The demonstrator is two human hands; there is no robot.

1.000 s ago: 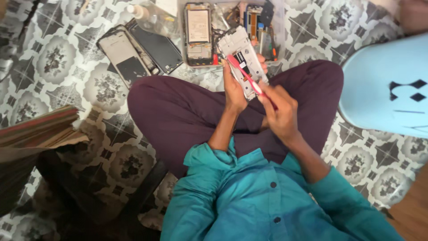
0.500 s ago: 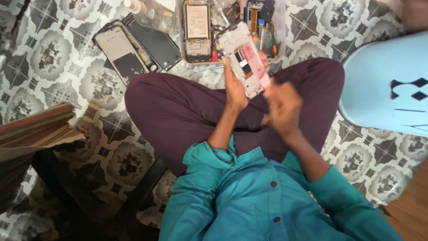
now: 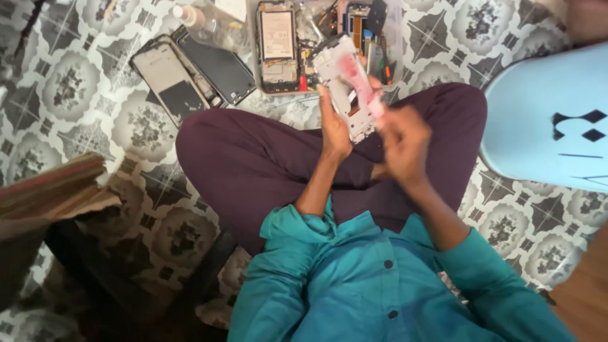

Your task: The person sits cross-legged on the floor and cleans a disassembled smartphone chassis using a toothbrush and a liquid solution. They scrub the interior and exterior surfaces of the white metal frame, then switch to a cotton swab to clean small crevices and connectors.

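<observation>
Over the lap: a white phone frame (image 3: 345,85) is held up, tilted.
Left hand (image 3: 334,130): clamped around the frame's lower edge.
Right hand (image 3: 405,136): blurred, a pink tool (image 3: 361,85) gripped and laid on the frame.
Floor: opened phones (image 3: 278,44) are spread beyond the knees.

The phone frame (image 3: 345,85) gripped in the left hand (image 3: 334,130) looks like matt white plastic, though blur hides its finer finish. Beyond that hand lies a glossy dark screen panel (image 3: 218,66) on smooth patterned floor tiles (image 3: 69,88). Under both hands, the trousers (image 3: 253,158) are soft matt cloth.
</observation>
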